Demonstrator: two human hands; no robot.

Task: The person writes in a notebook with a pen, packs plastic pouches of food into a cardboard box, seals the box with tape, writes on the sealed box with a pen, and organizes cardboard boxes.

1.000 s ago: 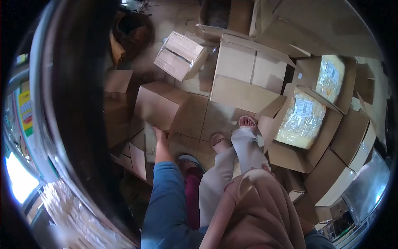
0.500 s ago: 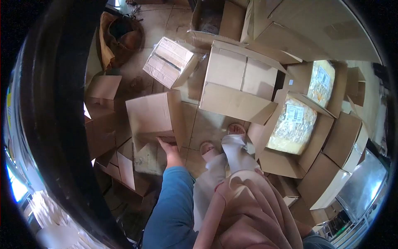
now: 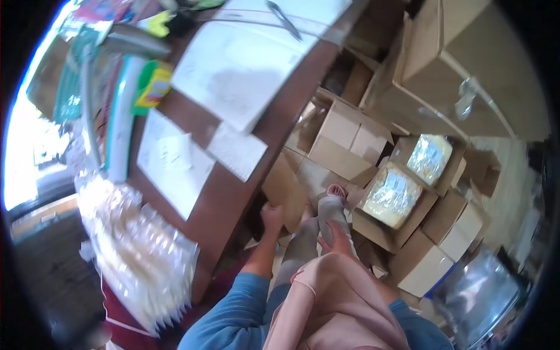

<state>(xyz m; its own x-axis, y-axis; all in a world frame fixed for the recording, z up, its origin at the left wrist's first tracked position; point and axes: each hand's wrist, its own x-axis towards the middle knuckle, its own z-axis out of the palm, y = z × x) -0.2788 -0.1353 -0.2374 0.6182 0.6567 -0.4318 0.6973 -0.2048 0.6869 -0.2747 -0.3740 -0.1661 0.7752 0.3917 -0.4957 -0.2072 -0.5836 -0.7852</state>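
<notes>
My left hand (image 3: pixel 272 217) is closed on the edge of an open cardboard box (image 3: pixel 284 195), which stands beside the brown table and is partly hidden by it. Above my grey-trousered leg, my right hand (image 3: pixel 335 238) has its fingers apart and holds nothing. To its right, a plastic-wrapped pale block with a label (image 3: pixel 392 195) lies in an open box, and a second wrapped block (image 3: pixel 429 158) sits just behind it.
The brown table (image 3: pixel 201 125) bears white papers (image 3: pixel 242 70), a pen (image 3: pixel 283 20) and a pile of clear plastic bags (image 3: pixel 137 251). Open cartons (image 3: pixel 420 268) stand on the right. A large carton (image 3: pixel 466 64) rises at the upper right. A shiny plastic-covered item (image 3: pixel 481 294) is at the lower right.
The view has swung left, bringing the tabletop into sight. My left hand still touches the box, now closed on its edge. My right hand has come into view over my leg.
</notes>
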